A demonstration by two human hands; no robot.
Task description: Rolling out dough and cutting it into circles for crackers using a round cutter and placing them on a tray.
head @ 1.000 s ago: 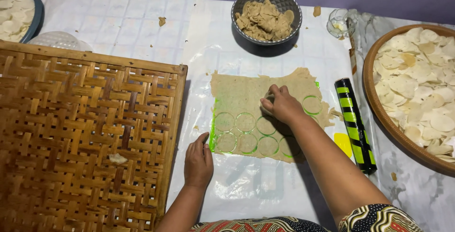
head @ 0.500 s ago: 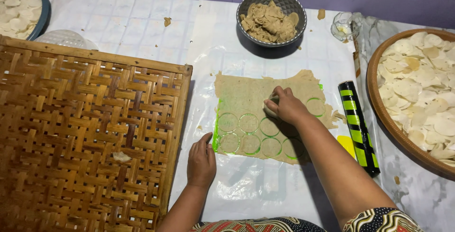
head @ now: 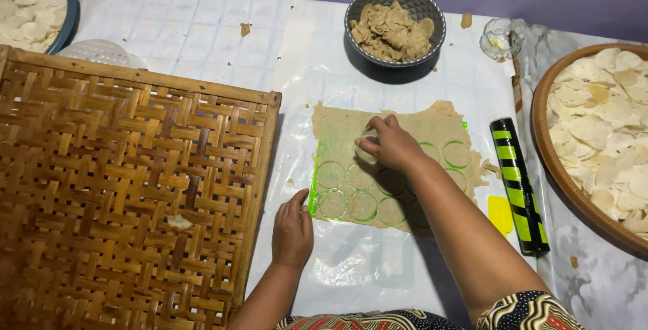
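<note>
Your right hand [head: 391, 144] presses down on the dough sheet [head: 391, 161], fingers curled round something small, likely a round cutter; what the grip holds is hidden. The dough is thin, tan, ragged-edged, scored with rows of cut circles, lying on a green mat [head: 314, 185] on the plastic-covered counter [head: 202, 33]. Your left hand [head: 292, 229] lies flat, open, holding nothing, just beside the mat's corner. Woven tray [head: 121, 188] left, striped rolling pin [head: 518, 185] right.

dough sheet [head: 405, 124] | beige, flat, circle-cut | on green mat [head: 314, 181]
</note>
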